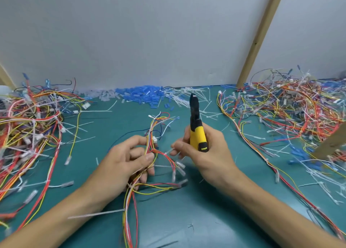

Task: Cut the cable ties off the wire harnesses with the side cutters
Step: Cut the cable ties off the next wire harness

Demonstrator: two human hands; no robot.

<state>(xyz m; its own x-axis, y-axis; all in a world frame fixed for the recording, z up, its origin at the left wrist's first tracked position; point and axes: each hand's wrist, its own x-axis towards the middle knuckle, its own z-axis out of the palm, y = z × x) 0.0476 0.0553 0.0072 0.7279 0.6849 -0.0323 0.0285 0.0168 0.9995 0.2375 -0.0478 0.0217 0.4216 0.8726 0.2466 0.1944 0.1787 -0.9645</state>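
1. At the centre of the frame, low over the green mat, a wire harness of red, yellow, orange and white leads is gripped by the left hand. The fingers are curled round the bundle, with the thumb laid across it.
2. The harness leads are seen fanning upward past that hand and trailing down to the bottom edge of the frame.
3. Just right of centre, the side cutters are held upright in the right hand. The yellow handles are enclosed by the palm, and the black blades are pointed toward the top of the frame, apart from the wires.
4. A short white cable tie is pinched at the same hand's fingertips, just beside the harness. Whether it is attached cannot be told through the blur.
5. Tangled harness piles are noted at the left edge and the right edge.
6. Blue sleeves and cut white ties are heaped along the grey wall, at upper centre.
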